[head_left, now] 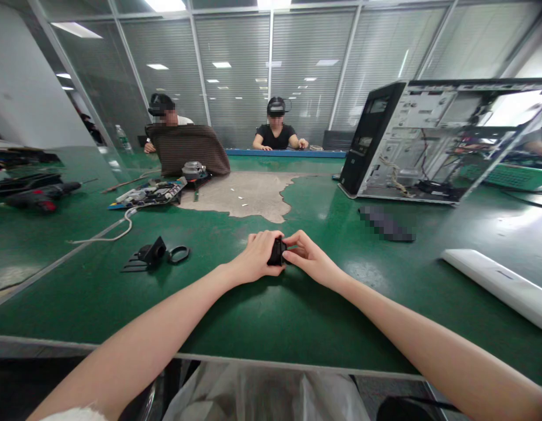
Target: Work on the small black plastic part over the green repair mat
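My left hand [258, 255] and my right hand [306, 255] meet over the green table [235, 316], both closed around one small black part [277, 252] held between their fingertips. The part is mostly hidden by my fingers, so its shape is unclear. To the left lie a black bracket-like piece [148, 255] and a black ring [179, 254].
An open computer case [432, 140] lies on its side at the back right. A white bar-shaped cover [499, 285] lies at the right. A circuit board [150, 193] with a white cable [117, 229] sits back left. Two people sit at the far end.
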`<state>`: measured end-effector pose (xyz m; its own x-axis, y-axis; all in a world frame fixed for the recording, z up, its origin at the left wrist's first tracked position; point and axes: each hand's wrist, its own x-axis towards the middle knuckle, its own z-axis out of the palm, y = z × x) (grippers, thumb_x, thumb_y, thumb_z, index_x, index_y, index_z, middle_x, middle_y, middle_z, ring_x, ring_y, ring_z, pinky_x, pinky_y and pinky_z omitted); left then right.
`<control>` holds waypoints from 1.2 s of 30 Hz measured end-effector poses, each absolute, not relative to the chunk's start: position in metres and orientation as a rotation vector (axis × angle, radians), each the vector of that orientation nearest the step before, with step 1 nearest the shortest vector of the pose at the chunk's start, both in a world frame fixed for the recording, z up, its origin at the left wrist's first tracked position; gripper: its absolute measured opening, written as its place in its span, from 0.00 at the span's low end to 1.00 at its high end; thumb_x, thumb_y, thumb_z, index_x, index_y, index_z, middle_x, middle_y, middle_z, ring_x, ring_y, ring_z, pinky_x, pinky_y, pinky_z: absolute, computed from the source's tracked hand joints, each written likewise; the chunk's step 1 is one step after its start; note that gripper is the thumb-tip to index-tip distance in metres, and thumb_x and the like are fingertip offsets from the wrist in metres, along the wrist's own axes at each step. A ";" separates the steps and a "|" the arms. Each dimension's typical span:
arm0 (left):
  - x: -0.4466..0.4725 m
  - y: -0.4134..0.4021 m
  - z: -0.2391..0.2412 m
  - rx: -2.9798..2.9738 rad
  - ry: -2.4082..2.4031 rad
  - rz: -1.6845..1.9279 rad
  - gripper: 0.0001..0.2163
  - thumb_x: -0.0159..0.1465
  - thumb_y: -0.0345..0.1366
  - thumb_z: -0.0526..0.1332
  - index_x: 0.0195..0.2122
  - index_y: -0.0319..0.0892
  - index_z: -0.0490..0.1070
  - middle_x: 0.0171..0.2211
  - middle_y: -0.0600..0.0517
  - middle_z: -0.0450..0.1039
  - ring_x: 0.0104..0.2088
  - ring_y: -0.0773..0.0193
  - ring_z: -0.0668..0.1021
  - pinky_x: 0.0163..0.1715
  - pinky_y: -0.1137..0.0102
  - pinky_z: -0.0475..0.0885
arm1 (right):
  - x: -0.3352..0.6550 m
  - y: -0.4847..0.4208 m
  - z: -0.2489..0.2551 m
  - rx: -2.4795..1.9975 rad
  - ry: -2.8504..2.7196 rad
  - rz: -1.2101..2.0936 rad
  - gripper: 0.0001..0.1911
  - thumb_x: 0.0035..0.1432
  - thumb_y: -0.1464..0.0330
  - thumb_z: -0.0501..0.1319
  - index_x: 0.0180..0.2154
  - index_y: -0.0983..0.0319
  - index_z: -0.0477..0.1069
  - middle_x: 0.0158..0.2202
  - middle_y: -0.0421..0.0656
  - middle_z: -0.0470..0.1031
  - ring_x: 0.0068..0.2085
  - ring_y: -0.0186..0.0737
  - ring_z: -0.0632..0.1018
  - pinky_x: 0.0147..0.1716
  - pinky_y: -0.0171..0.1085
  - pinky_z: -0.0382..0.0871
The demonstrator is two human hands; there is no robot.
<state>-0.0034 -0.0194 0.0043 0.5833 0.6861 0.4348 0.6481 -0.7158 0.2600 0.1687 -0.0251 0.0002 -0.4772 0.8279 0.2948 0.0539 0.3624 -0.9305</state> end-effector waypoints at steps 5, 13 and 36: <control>-0.003 -0.019 0.003 2.726 1.139 0.807 0.25 0.50 0.40 0.59 0.47 0.42 0.51 0.42 0.48 0.61 0.43 0.57 0.65 0.42 0.63 0.57 | 0.170 -0.024 0.001 -0.814 -1.806 1.203 0.12 0.51 0.67 0.57 0.39 0.60 0.58 0.40 0.42 0.65 0.38 0.34 0.72 0.41 0.40 0.66; -0.003 -0.019 0.004 2.749 1.154 0.785 0.26 0.50 0.40 0.59 0.47 0.42 0.51 0.41 0.48 0.62 0.42 0.57 0.65 0.41 0.63 0.57 | 0.173 -0.026 0.000 -0.749 -1.795 1.250 0.12 0.50 0.68 0.58 0.37 0.59 0.58 0.37 0.39 0.65 0.38 0.34 0.72 0.38 0.37 0.67; -0.003 -0.018 0.003 2.744 1.147 0.798 0.25 0.50 0.40 0.59 0.47 0.42 0.51 0.42 0.47 0.61 0.42 0.57 0.65 0.41 0.63 0.57 | 0.168 -0.024 0.000 -0.868 -1.813 1.129 0.13 0.51 0.67 0.57 0.40 0.60 0.59 0.40 0.42 0.64 0.38 0.34 0.72 0.39 0.39 0.67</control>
<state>-0.0025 -0.0182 0.0027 0.5886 0.6792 0.4384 0.6470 -0.7209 0.2483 0.1681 -0.0238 -0.0001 -0.4333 0.8580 0.2757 0.1312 0.3627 -0.9226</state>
